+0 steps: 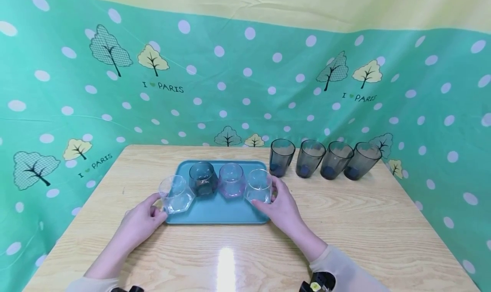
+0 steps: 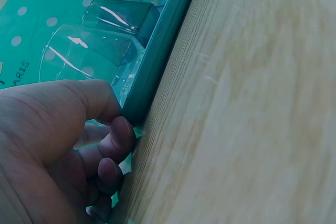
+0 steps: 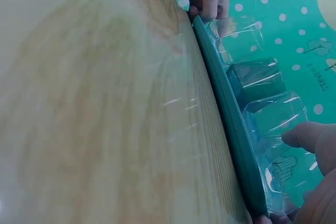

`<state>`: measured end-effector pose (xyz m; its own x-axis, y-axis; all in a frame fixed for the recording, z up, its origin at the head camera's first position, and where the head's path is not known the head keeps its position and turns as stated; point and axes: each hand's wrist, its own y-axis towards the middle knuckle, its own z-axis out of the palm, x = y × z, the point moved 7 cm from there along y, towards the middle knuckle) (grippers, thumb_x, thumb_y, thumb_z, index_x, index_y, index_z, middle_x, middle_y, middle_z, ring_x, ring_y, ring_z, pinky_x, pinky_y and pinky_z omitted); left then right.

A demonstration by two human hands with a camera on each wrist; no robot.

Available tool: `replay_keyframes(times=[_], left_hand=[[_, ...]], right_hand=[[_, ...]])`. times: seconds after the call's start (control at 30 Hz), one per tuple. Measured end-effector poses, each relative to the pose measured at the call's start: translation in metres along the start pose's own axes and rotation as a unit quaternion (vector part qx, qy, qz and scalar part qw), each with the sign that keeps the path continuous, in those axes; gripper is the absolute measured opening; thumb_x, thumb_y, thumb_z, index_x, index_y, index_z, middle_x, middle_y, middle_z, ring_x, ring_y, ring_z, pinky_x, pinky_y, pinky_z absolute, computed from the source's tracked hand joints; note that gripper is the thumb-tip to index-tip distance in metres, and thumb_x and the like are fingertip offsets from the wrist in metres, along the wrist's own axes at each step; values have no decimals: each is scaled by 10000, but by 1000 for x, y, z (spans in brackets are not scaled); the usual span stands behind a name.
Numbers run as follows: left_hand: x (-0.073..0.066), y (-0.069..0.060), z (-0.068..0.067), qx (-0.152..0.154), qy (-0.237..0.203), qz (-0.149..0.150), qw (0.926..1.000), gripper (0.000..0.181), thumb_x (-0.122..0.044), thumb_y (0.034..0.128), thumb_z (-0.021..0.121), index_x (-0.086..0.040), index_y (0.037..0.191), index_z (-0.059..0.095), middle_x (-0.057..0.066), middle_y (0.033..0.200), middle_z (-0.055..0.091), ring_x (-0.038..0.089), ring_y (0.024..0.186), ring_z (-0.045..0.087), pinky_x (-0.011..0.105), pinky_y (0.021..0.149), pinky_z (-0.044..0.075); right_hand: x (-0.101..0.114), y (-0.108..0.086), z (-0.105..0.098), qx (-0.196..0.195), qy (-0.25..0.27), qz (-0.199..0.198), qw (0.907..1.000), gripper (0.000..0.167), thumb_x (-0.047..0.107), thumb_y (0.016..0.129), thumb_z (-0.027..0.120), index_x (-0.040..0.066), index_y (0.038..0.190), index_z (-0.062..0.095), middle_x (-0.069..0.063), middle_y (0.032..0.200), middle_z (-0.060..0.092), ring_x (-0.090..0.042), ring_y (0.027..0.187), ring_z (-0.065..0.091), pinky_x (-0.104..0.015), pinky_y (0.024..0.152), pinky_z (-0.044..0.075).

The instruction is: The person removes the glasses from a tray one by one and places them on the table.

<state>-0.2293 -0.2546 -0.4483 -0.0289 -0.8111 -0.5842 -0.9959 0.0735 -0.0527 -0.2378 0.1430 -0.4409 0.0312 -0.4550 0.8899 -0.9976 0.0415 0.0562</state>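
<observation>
A blue rectangular tray (image 1: 218, 217) bears a row of faceted glass cups: a clear one (image 1: 178, 198) at left, a smoky grey one (image 1: 203, 179), a pinkish one (image 1: 232, 181) and another clear one (image 1: 258, 189) at right. My left hand (image 1: 143, 221) pinches the tray's left end beside the clear cup; the left wrist view shows the thumb at the rim and curled fingers lower down. At the right end, my right hand (image 1: 281, 206) holds the tray, its thumb in front of the right clear cup. Its other fingers are mostly hidden; fingertips show below the rim in the right wrist view.
Several tall smoky grey glasses (image 1: 281, 157) stand in a row at the back right of the wooden table (image 1: 345, 232). Behind the table and along its sides hangs a green dotted cloth (image 1: 261, 83).
</observation>
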Motion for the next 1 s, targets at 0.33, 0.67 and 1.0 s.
replay_keyframes(times=[0.33,0.67,1.0], left_hand=[[-1,1,1,58,66,-61,9999,705,-192,971,692,53,1592,466,-50,795,637,172,749,566,420,776,434],[-1,1,1,36,107,-10,9999,686,-185,978,690,49,1585,474,-59,778,626,170,719,549,490,832,423],[1,3,1,64,151,-33,9999,676,-187,978,688,49,1575,477,-50,801,623,173,757,556,414,763,430]], right_hand=[[2,1,-19,-21,117,95,9999,875,256,901,919,103,1632,464,-176,1488,606,-378,1331,631,-518,1098,533],[-10,-1,-58,-144,159,115,9997,866,188,901,914,74,1625,453,-174,1543,557,-370,1430,539,-509,1177,465],[-32,-7,-112,-469,47,371,9982,853,226,941,897,67,1633,424,-228,1574,525,-444,1425,542,-547,1180,452]])
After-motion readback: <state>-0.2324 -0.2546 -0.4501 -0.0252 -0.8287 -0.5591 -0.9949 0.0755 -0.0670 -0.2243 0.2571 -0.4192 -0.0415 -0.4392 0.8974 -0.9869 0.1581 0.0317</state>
